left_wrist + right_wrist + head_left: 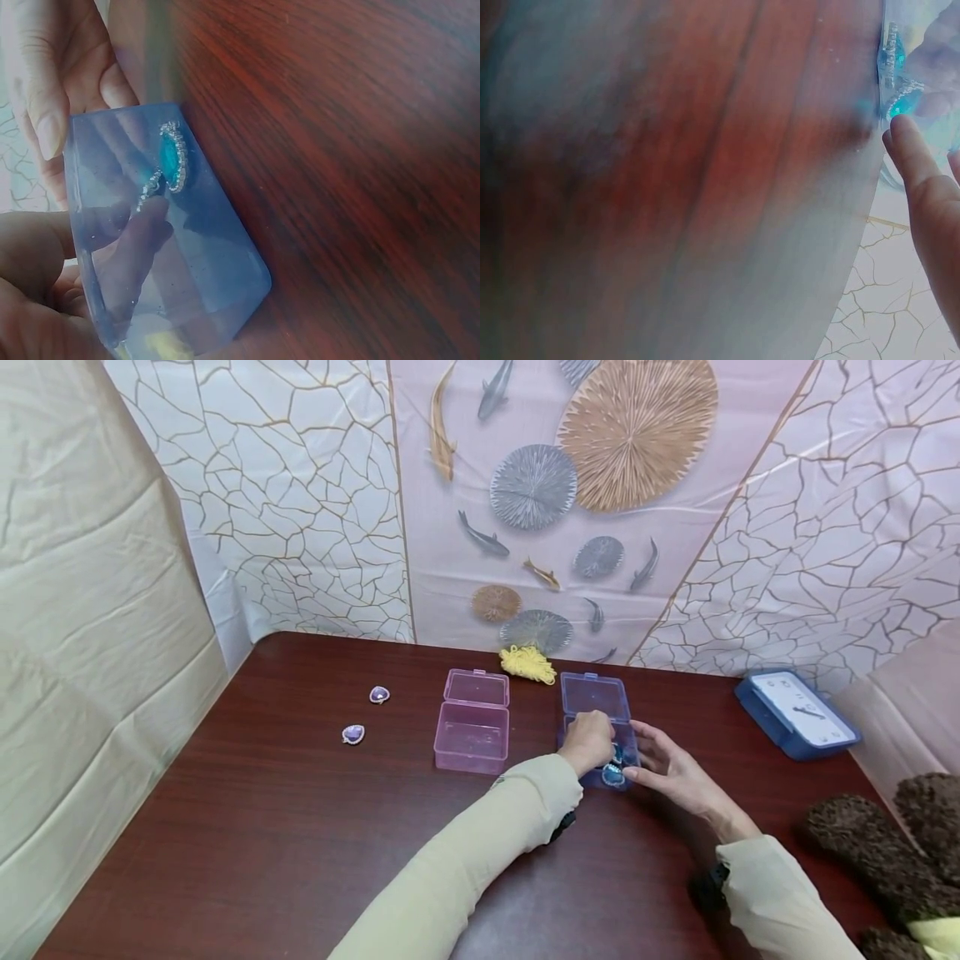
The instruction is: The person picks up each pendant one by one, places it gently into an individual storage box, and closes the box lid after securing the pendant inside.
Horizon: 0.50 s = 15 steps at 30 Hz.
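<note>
On the right half of the table stands a clear blue plastic box [595, 696] with its lid raised. My left hand [588, 742] reaches down into it, and through the box wall [214, 259] in the left wrist view its fingertips meet a tilted blue gem charm [150, 191] edged in rhinestones, which they appear to pinch. Another blue gem charm [173, 157] lies along the wall beside it. My right hand [675, 772] holds the box's right side, thumb at the front corner and fingers farther back. The right wrist view shows that hand's fingers [915, 154] by the box edge.
An open pink plastic box [472, 760] stands to the left. Two purple gem charms [353, 734] lie farther left. Yellow yarn [528, 663] sits at the back, a blue-framed clock [802, 714] at the right, and a brown fuzzy object [862, 843] at the right edge.
</note>
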Each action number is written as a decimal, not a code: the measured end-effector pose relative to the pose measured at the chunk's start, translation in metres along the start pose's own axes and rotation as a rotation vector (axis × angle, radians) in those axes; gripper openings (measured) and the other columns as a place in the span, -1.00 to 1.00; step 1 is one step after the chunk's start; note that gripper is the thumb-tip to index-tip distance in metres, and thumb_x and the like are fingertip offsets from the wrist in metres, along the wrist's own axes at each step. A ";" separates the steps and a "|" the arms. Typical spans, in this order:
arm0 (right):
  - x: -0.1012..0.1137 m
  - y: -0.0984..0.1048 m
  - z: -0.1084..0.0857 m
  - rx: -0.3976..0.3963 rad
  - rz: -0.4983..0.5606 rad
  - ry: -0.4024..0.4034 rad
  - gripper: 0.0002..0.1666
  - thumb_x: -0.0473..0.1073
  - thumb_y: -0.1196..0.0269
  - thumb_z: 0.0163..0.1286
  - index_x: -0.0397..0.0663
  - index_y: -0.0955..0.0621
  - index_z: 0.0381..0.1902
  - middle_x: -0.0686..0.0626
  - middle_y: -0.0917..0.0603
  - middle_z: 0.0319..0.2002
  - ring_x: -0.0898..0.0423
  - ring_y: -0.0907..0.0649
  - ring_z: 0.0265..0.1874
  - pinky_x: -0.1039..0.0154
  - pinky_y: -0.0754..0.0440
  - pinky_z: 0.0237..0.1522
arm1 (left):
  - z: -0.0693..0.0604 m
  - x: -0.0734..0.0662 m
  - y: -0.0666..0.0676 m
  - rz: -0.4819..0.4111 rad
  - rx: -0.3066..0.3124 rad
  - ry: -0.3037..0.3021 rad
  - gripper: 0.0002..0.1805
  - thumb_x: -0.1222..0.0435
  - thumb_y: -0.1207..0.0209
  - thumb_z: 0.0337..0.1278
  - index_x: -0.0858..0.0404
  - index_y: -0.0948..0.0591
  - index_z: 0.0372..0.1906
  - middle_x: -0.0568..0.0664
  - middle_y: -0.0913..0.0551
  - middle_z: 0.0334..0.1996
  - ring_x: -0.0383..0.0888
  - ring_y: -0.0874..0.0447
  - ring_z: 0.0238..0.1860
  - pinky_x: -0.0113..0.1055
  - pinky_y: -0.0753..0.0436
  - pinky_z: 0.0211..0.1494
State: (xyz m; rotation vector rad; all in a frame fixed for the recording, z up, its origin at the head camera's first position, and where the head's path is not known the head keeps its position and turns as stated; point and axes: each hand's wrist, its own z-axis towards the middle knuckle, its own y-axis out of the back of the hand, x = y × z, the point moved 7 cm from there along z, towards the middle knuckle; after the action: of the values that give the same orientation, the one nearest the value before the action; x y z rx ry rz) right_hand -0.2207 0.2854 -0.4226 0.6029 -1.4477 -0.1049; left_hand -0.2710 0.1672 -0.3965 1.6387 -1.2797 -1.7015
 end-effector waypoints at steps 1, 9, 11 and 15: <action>0.000 0.000 0.000 -0.001 -0.001 -0.003 -0.12 -0.31 -0.23 0.29 -0.32 -0.01 0.41 -0.47 -0.29 0.22 0.40 -0.45 0.07 0.61 -0.46 -0.03 | -0.001 0.000 0.001 0.003 0.005 0.001 -0.90 0.34 -0.28 -0.03 0.11 -0.66 -0.55 -0.18 -0.63 -0.48 -0.26 -0.56 -0.40 -0.46 -0.50 -0.39; 0.004 -0.001 0.000 -0.003 0.016 0.024 -0.14 -0.36 -0.22 0.28 -0.35 -0.03 0.40 -0.49 -0.31 0.19 0.37 -0.47 0.07 0.60 -0.47 -0.03 | -0.001 0.000 0.003 0.007 0.068 -0.027 -0.79 0.29 -0.27 0.05 0.10 -0.72 -0.16 -0.21 -0.70 -0.17 -0.29 -0.59 -0.10 -0.53 -0.54 -0.12; 0.006 -0.001 0.000 -0.004 0.025 0.038 -0.15 -0.38 -0.21 0.28 -0.37 -0.03 0.40 -0.51 -0.31 0.18 0.40 -0.48 0.06 0.60 -0.47 -0.03 | 0.000 0.000 0.003 -0.004 0.090 -0.026 -0.76 0.29 -0.26 0.06 0.10 -0.72 -0.12 -0.21 -0.70 -0.13 -0.30 -0.58 -0.08 -0.55 -0.53 -0.10; 0.006 -0.002 -0.001 -0.006 0.028 0.046 -0.15 -0.40 -0.21 0.28 -0.37 -0.03 0.40 -0.51 -0.32 0.16 0.42 -0.48 0.05 0.60 -0.47 -0.03 | 0.000 0.002 0.003 -0.033 0.110 -0.001 -0.73 0.29 -0.27 0.05 0.10 -0.71 -0.09 -0.20 -0.69 -0.13 -0.32 -0.57 -0.14 -0.60 -0.50 -0.16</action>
State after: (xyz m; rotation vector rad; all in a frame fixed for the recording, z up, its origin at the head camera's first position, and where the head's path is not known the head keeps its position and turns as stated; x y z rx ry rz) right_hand -0.2188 0.2818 -0.4179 0.5758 -1.4109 -0.0729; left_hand -0.2719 0.1645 -0.3954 1.7302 -1.3760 -1.6784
